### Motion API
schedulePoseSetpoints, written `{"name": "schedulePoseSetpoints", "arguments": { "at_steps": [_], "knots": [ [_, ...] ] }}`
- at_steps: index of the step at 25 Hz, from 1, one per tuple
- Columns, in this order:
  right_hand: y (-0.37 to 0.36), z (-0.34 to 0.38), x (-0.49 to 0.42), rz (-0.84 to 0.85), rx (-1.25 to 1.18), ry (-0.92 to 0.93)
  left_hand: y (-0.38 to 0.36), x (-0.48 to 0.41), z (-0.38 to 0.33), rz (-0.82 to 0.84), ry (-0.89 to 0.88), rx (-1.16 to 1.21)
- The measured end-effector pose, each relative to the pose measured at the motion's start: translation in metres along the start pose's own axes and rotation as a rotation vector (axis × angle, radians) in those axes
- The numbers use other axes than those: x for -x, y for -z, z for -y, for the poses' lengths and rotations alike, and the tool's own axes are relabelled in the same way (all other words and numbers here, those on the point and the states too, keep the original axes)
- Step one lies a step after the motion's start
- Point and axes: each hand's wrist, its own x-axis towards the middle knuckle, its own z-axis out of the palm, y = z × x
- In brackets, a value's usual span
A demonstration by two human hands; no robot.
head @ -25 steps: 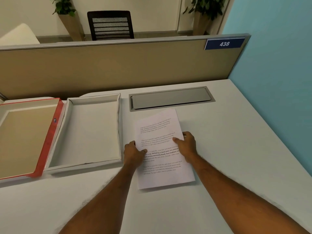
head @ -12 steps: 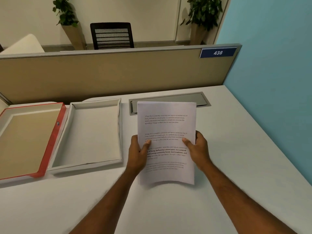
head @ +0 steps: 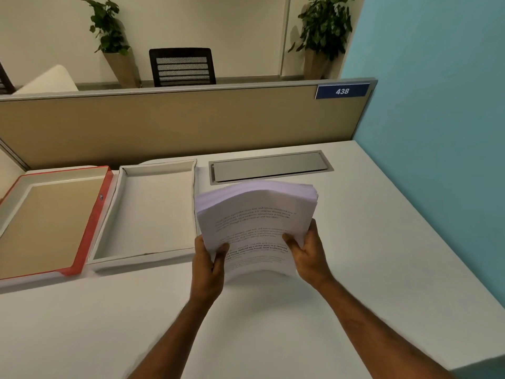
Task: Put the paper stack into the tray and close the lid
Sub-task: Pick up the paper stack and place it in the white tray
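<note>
A thick stack of printed white paper (head: 257, 214) is held above the desk, bowed upward with its far edge fanned. My left hand (head: 209, 262) grips its lower left edge and my right hand (head: 307, 253) grips its lower right edge. Just left of the stack lies the white tray (head: 120, 212), open and with nothing inside. The red-edged lid (head: 90, 222) lies upside down beside it at the far left, brown inside.
A grey cable hatch (head: 269, 166) is set into the white desk (head: 273, 324) behind the stack. A tan partition (head: 177, 124) closes the back and a blue wall (head: 437, 132) the right. A chair and plants stand beyond.
The stack was lying flat on the desk under both hands. It has been lifted off the surface, tilted up toward me, and now bows in both hands.
</note>
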Motion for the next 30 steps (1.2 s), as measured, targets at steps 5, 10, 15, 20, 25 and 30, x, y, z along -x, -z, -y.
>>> {"name": "schedulePoseSetpoints", "arguments": {
  "at_steps": [5,10,15,20,25,30],
  "knots": [
    [0.003,0.031,-0.001,-0.094,-0.125,0.099,0.009,-0.007,-0.024,0.011,-0.006,0.112],
    [-0.006,0.084,-0.029,-0.347,-0.092,-0.026,-0.001,-0.047,-0.090,-0.289,0.105,0.137],
    [-0.010,0.083,-0.035,-0.377,-0.055,-0.068,-0.008,-0.053,-0.097,-0.371,0.196,0.073],
    [-0.004,0.042,-0.006,-0.138,-0.182,0.039,0.005,-0.025,-0.064,-0.094,-0.025,0.140],
    [-0.008,0.020,0.021,-0.109,-0.128,0.045,0.004,0.002,-0.044,-0.038,-0.073,0.084],
    [-0.005,0.012,0.028,-0.094,-0.127,0.064,0.005,0.018,-0.037,-0.067,-0.094,0.077]
  ]
}}
